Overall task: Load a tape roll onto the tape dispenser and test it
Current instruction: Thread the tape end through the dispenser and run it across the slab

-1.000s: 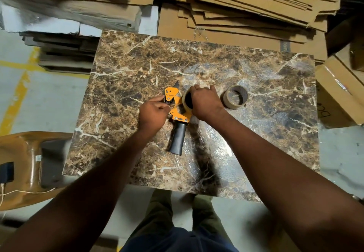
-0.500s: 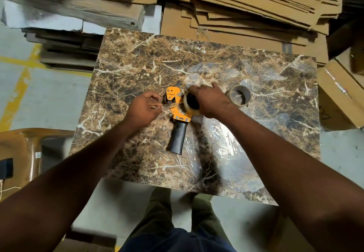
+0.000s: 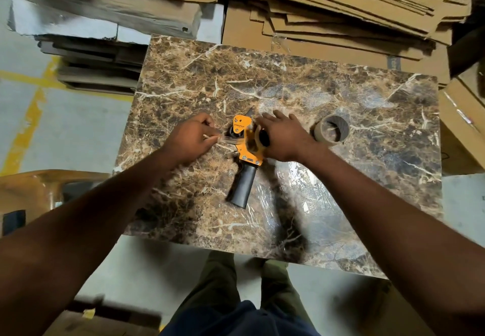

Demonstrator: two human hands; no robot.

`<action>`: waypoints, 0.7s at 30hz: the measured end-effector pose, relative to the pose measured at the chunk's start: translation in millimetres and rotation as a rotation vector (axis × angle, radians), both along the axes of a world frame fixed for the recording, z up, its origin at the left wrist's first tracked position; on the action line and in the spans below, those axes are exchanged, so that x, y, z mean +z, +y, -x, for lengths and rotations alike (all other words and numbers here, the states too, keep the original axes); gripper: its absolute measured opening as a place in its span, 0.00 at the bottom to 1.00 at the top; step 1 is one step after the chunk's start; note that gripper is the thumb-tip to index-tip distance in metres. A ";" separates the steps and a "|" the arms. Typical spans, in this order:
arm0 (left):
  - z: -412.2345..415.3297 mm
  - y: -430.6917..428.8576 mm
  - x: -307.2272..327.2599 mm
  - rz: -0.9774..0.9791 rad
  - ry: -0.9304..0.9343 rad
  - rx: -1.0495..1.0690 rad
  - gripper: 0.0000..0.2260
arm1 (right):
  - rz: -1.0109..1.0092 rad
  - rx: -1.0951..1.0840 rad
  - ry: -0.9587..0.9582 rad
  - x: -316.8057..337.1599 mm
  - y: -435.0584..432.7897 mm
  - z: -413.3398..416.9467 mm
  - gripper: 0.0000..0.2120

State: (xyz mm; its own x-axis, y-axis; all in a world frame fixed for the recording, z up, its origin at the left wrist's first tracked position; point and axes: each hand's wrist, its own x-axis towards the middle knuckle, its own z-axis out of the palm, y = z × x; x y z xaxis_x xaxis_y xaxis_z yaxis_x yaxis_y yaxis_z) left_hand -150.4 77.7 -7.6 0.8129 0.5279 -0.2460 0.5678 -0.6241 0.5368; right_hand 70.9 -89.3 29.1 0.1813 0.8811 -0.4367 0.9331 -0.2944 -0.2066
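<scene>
An orange tape dispenser (image 3: 242, 136) with a black handle (image 3: 242, 188) lies on the marble-patterned table (image 3: 288, 94). A clear tape roll (image 3: 258, 139) sits on its hub. My right hand (image 3: 284, 139) rests over that roll, fingers spread. My left hand (image 3: 191, 139) pinches the free end of the clear tape (image 3: 228, 140), which stretches leftward from the dispenser's front roller. A second, brownish tape roll (image 3: 332, 131) stands on the table just right of my right hand.
Stacks of flattened cardboard (image 3: 341, 2) lie beyond the table's far edge. Cardboard boxes (image 3: 464, 115) sit to the right. A brown plastic chair (image 3: 31, 191) stands at the left. My legs (image 3: 241, 296) are at the near edge.
My left hand has pulled the tape end leftward, away from the dispenser. My right hand stays on the loaded roll, its fingers now spread.
</scene>
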 end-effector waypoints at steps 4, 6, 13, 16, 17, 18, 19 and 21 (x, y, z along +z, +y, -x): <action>-4.3 9.6 2.2 -0.022 0.033 -0.055 0.10 | -0.164 -0.204 0.057 -6.5 9.1 39.2 0.50; -7.8 12.9 5.7 -0.037 0.028 -0.086 0.10 | -0.176 -0.218 0.068 -13.6 12.8 56.0 0.54; -21.1 38.7 2.0 -0.077 0.031 -0.273 0.10 | -0.189 -0.297 0.020 -27.5 21.9 79.4 0.52; -30.0 45.4 1.8 -0.074 0.039 -0.330 0.10 | -0.224 -0.318 0.009 -29.7 20.0 81.2 0.49; -33.6 47.2 1.4 -0.084 0.038 -0.358 0.10 | -0.226 -0.323 0.011 -30.9 19.6 81.3 0.49; -37.0 49.1 0.9 -0.103 0.035 -0.391 0.10 | -0.227 -0.324 0.011 -31.7 19.3 81.2 0.49; -40.0 51.1 0.7 -0.127 0.034 -0.427 0.10 | -0.228 -0.322 0.007 -32.7 18.9 81.0 0.48; -43.2 55.0 -0.1 -0.159 0.043 -0.477 0.11 | -0.227 -0.314 -0.006 -33.9 18.3 80.3 0.48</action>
State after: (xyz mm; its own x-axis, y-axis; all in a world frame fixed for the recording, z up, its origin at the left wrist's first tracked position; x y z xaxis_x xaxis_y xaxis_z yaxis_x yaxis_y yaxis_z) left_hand -107.1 132.8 -7.7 0.9636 0.1341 -0.2314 0.2192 -0.8916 0.3963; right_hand -9.4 -71.0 -4.8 0.4599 0.8562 -0.2355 0.8059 -0.5138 -0.2942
